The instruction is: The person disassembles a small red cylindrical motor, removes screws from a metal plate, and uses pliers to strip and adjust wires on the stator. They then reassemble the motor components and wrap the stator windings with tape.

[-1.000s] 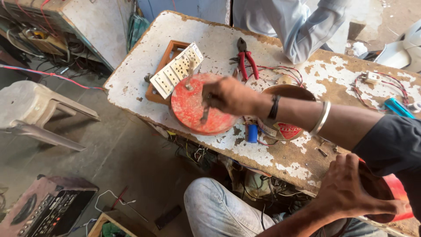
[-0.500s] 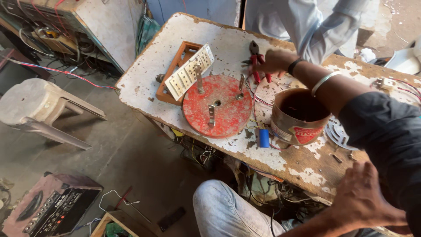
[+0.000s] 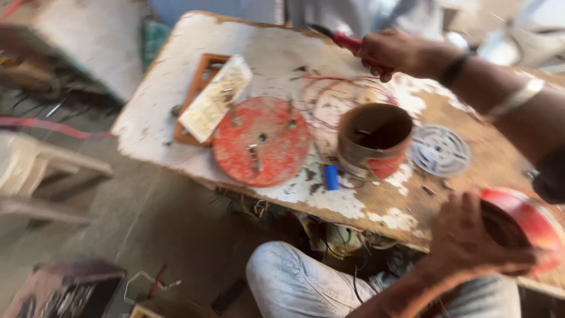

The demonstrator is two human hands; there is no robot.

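Right hand [image 3: 395, 54]: fist closed around red-handled pliers [image 3: 344, 40] above the worn table [image 3: 176, 106]
Left hand [image 3: 471, 241]: fingers wrapped around 1 red bowl-shaped shell [image 3: 524, 227] — near table edge
Between them: brown can [image 3: 374, 138]

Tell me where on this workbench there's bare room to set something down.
Free patch: the white tabletop between the orange frame and the red-handled pliers. Crowded: the middle, where the red disc, brown cylinder, loose wires and grey perforated disc sit close.
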